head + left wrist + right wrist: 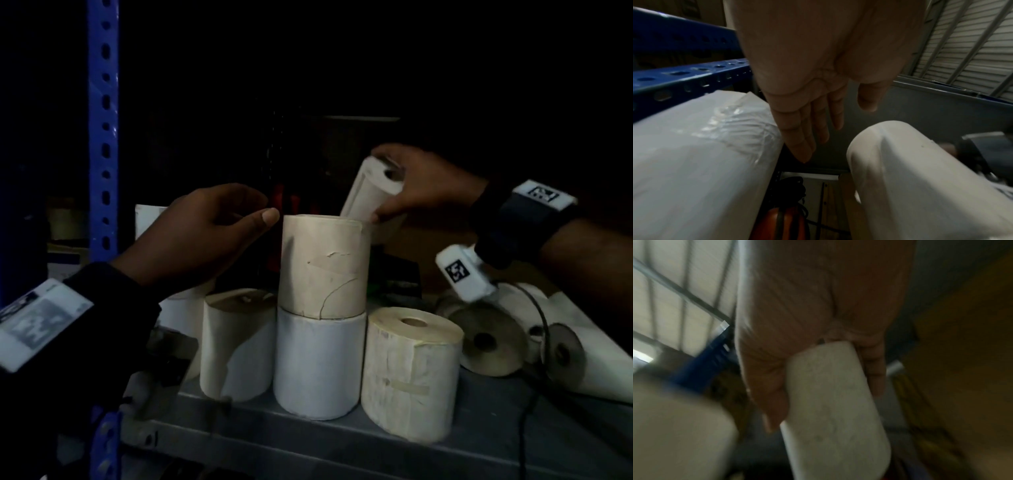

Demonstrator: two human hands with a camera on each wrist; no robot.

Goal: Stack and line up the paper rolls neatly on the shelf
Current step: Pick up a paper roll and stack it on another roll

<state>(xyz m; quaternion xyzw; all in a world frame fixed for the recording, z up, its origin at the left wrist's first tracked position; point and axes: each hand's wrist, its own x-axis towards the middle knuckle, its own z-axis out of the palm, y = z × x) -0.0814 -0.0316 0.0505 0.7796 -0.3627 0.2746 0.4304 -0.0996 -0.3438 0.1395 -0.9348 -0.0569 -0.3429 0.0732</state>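
two stacked rolls (323, 270) (one tilted (371, 190))

A blue upright (102, 130) with punched holes stood at nine o'clock. A black cable (524, 411) trailed at four o'clock. Something red (291, 202) showed dimly at twelve.

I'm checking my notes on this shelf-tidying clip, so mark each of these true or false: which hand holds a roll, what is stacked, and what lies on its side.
1. The right hand grips a small white paper roll. True.
2. The left hand holds a roll. False: it is open and holds nothing.
3. A beige paper roll stands on a white paper roll. True.
4. Every roll on the grey metal shelf stands upright. False: the rolls at the right lie on their sides.
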